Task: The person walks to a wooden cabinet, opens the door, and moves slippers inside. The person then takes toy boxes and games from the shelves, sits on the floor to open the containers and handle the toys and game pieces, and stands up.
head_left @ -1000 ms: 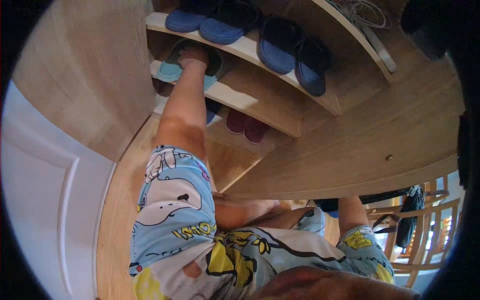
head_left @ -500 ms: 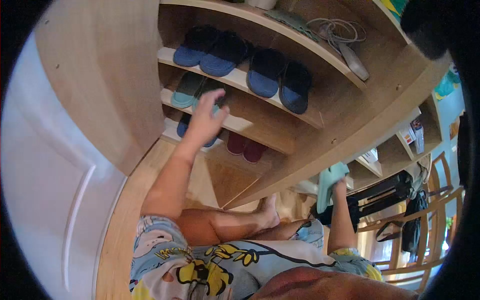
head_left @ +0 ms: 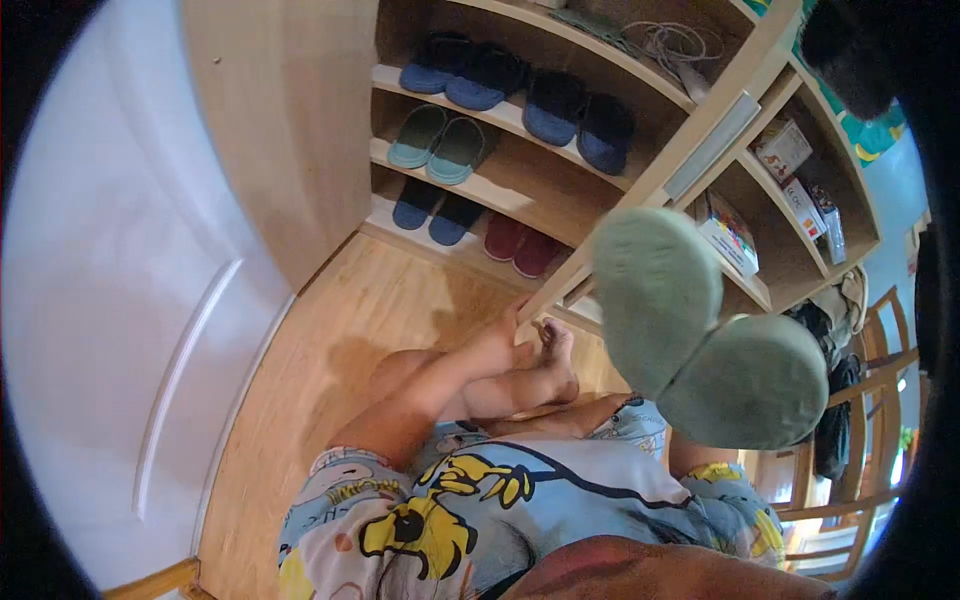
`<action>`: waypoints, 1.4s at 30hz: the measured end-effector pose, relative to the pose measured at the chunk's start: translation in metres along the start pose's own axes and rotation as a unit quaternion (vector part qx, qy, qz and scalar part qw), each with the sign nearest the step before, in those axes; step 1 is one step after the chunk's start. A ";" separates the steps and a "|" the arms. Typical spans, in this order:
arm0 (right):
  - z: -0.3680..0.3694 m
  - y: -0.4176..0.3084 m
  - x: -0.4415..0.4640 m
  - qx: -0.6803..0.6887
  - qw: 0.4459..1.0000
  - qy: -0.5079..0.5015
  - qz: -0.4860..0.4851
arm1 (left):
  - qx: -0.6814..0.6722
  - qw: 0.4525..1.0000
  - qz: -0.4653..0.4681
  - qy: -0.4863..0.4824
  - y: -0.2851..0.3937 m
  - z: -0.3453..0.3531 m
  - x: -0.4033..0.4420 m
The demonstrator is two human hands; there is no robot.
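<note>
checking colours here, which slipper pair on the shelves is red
The dark red pair on the bottom shelf, right of a blue pair. Colour sets it apart: the green pair is one shelf up, the pairs above look blue.

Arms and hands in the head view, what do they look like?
The left hand is bare, with no glove. The left sleeve is short, loose and light blue, with white cartoon print and yellow lettering. The right sleeve is light blue too, with yellow patches; the right hand is hidden.
</note>
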State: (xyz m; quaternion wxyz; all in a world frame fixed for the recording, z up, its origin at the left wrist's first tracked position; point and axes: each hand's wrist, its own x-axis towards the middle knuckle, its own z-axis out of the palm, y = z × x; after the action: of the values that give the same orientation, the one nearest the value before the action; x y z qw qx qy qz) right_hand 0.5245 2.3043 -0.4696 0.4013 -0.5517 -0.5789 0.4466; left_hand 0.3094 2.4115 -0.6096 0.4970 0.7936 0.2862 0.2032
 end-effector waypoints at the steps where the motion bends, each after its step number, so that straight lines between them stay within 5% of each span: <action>1: 0.018 -0.005 0.012 0.001 0.999 -0.032 -0.013 | 0.001 1.000 -0.001 0.005 -0.011 0.014 0.008; 4: 0.076 -0.014 0.051 0.014 0.993 -0.106 -0.057 | -0.027 0.994 0.077 0.075 -0.042 0.039 0.023; 5: 0.098 -0.015 0.066 0.021 0.990 -0.119 -0.076 | -0.346 0.926 0.116 0.097 -0.029 0.036 0.012; 6: 0.117 -0.013 0.081 0.027 0.987 -0.124 -0.097 | -0.628 0.758 0.141 0.108 -0.021 0.039 0.006; 8: 0.157 -0.023 0.101 0.088 0.975 -0.117 -0.170 | -0.525 0.833 0.116 -0.131 -0.179 0.119 0.101; 9: 0.179 -0.026 0.115 0.056 0.985 -0.035 -0.161 | -0.561 0.818 0.063 -0.111 -0.115 0.096 0.055; 10: 0.194 -0.029 0.136 -0.020 0.953 -0.007 -0.302 | -0.576 0.809 0.039 -0.110 -0.084 0.086 0.036; 13: 0.214 -0.037 0.181 -0.158 0.938 0.027 -0.309 | -0.598 0.785 -0.006 -0.160 -0.062 0.094 0.028; 14: 0.217 -0.040 0.190 -0.227 0.943 0.058 -0.235 | -0.599 0.783 -0.011 -0.168 -0.025 0.086 0.009; 15: 0.218 -0.030 0.214 -0.278 0.939 0.060 -0.194 | -0.302 0.943 0.126 0.062 0.016 0.075 -0.012; 16: 0.215 -0.016 0.236 -0.328 0.930 0.060 -0.153 | 0.051 0.927 0.246 0.278 0.037 0.069 -0.025; 17: 0.210 -0.011 0.245 -0.325 0.932 0.066 -0.146 | 0.077 0.920 0.260 0.283 0.040 0.061 -0.029; 19: 0.198 -0.004 0.257 -0.328 0.929 0.168 -0.047 | -0.143 0.961 0.209 0.108 0.032 0.054 -0.025; 22: 0.159 0.017 0.274 -0.325 0.910 0.253 0.040 | -0.461 0.877 0.032 -0.127 0.019 0.047 -0.018; 23: 0.129 0.060 0.307 -0.508 0.825 0.249 -0.003 | -0.505 0.848 -0.008 -0.159 0.020 0.045 -0.018; 25: 0.087 0.086 0.316 -0.543 0.794 0.274 -0.004 | -0.555 0.808 -0.059 -0.190 0.025 0.041 -0.021; 26: 0.083 0.059 0.287 -0.650 0.735 0.194 0.010 | -0.569 0.795 -0.075 -0.196 0.029 0.039 -0.025; 28: 0.064 0.067 0.299 -0.592 0.754 0.274 0.074 | -0.584 0.783 -0.090 -0.193 0.038 0.033 -0.031; 29: 0.051 0.077 0.310 -0.653 0.716 0.234 0.079 | -0.589 0.779 -0.093 -0.192 0.041 0.030 -0.033; 30: 0.025 0.106 0.345 -0.659 0.729 0.182 0.030 | -0.582 0.795 -0.026 -0.168 0.046 0.025 -0.034; 32: 0.046 0.055 0.325 -0.693 0.700 0.127 0.118 | -0.575 0.806 0.038 -0.136 0.053 0.010 -0.035; 33: 0.052 0.045 0.321 -0.710 0.684 0.137 0.092 | -0.316 0.934 0.061 -0.156 0.054 -0.002 -0.032; 34: 0.050 0.041 0.321 -0.725 0.669 0.148 0.064 | -0.029 0.983 0.076 -0.165 0.053 -0.011 -0.031; 36: 0.029 0.035 0.331 -0.814 0.574 0.062 0.069 | -0.002 0.990 0.106 -0.094 0.012 0.038 -0.005; 37: -0.054 0.120 0.400 -0.685 0.690 0.213 0.096 | 0.031 0.989 0.143 -0.024 -0.004 0.056 0.003; 39: -0.037 0.073 0.373 -0.577 0.764 0.220 0.187 | 0.051 0.990 0.130 -0.021 0.004 0.042 -0.001; 40: -0.039 0.084 0.374 -0.470 0.793 0.359 0.147 | 0.072 0.990 0.123 -0.024 0.007 0.038 -0.002; 42: -0.049 0.080 0.367 -0.510 0.768 0.355 0.159 | 0.012 0.987 0.158 -0.004 -0.005 0.052 0.002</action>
State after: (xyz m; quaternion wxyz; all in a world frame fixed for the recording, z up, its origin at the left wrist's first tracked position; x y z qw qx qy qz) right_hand 0.5687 2.6736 -0.5433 0.1614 -0.8785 -0.4417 -0.0842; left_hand 0.3409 2.3792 -0.6361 0.4502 0.8356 0.1578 0.2722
